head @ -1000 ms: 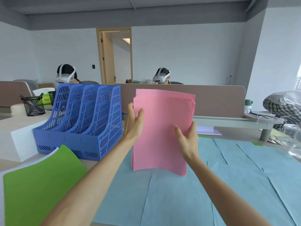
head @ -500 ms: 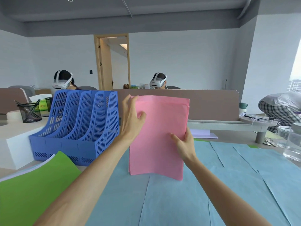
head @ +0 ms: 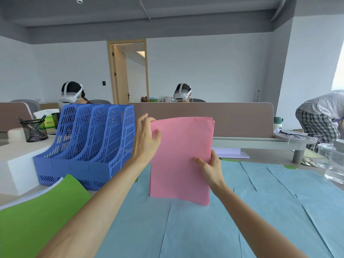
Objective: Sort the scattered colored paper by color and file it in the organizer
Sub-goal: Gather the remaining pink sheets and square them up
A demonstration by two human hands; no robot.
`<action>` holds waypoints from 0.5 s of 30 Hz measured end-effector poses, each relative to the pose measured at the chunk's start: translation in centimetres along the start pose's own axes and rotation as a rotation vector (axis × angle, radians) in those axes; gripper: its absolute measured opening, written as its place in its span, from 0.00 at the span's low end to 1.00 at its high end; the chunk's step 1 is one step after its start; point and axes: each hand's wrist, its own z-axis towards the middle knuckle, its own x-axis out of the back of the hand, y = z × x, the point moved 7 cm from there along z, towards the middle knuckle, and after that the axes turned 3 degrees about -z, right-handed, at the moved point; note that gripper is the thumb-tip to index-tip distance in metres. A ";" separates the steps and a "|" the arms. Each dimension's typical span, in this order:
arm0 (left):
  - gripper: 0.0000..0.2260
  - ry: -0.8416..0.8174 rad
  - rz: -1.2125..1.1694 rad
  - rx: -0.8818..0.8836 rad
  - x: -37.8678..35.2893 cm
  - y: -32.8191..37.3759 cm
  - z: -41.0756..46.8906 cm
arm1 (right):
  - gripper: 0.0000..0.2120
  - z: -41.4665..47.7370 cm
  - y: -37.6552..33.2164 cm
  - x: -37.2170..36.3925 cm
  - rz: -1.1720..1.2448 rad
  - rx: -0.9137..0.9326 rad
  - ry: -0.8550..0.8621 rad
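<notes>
A stack of pink paper [head: 178, 157] stands upright on its bottom edge on the blue-covered table. My left hand [head: 146, 140] holds its upper left corner, thumb in front and fingers behind. My right hand [head: 210, 169] grips the stack's right edge lower down. The blue plastic organizer [head: 87, 146], with several slots that look empty, stands just left of the pink stack. A stack topped by green paper [head: 37, 211] lies at the lower left, with white and pale sheets under it.
Blue cloth sheets [head: 260, 211] cover the table. A white foam block [head: 20, 164] sits left of the organizer, a mesh pen cup [head: 34, 130] behind it. A glass jar [head: 335, 164] stands at the right. A brown divider [head: 232, 120] runs behind; people sit beyond it.
My left hand has slid up the pink stack's left edge to its top corner. My right hand has shifted slightly lower along the right edge. The stack now stands a little closer to the organizer.
</notes>
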 end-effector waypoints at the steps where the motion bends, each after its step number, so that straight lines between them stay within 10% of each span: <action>1: 0.14 0.016 0.047 -0.006 0.2 0.0 -0.1 | 0.15 -0.1 0.1 -0.1 0.002 -0.011 -0.012; 9: 0.30 -0.118 0.420 -0.385 -2.5 5.6 0.9 | 0.08 -0.3 -0.3 -0.1 0.004 0.016 -0.051; 15: 0.24 -0.240 0.454 -0.562 -6.3 8.9 -0.2 | 0.04 -0.5 0.4 -0.3 -0.002 -0.062 -0.165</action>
